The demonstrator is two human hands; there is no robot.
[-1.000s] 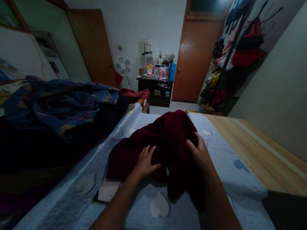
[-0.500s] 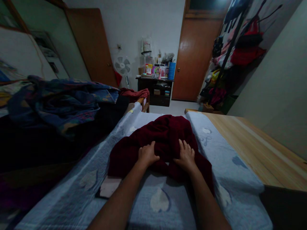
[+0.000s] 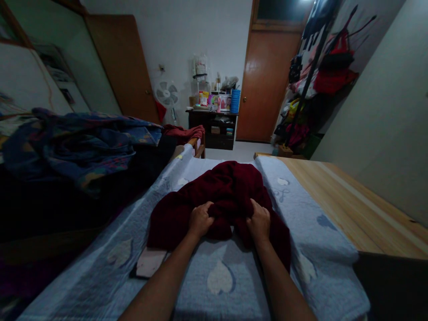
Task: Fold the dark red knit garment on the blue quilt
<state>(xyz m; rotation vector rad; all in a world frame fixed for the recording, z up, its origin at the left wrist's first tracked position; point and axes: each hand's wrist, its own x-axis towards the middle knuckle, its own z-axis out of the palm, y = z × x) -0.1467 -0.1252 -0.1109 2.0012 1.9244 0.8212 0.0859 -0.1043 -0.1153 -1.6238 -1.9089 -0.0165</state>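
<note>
Garment [image 3: 230,178], dark red, lies in a rumpled heap on the bed cover [image 3: 301,205], mid-scene; far part humped up, near edge parted by a small gap between the hands. Left hand [image 3: 200,219] is on the left portion of the near edge: fingers curled in, thumb toward the middle, apparently gripping a bunch of the cloth. Fingertips are sunk in the folds, so the exact hold cannot be read. Right hand [image 3: 259,219] sits just right of the gap, fingers bent over the cloth, apparently gripping as well; its fingertips are likewise partly hidden. Hands are apart, cloth between them. Progress, judged from the lie of the cloth: done, garment placed on the cover and both hands set to it; left, the creases and bunching, since no part lies fully flat and no neat fold shows. Estimate: early stage. Left part of the garment overlaps a pale pink flat item [image 3: 150,263] at its near left corner; identity of the item unclear. Right part trails toward near right. Surroundings: patterned blue cloth [image 3: 90,142] piled at left, apart from the garment; wooden board [image 3: 321,187] at right, beside the cover; black cabinet [image 3: 217,141] and white fan [image 3: 167,94] at the far side.
</note>
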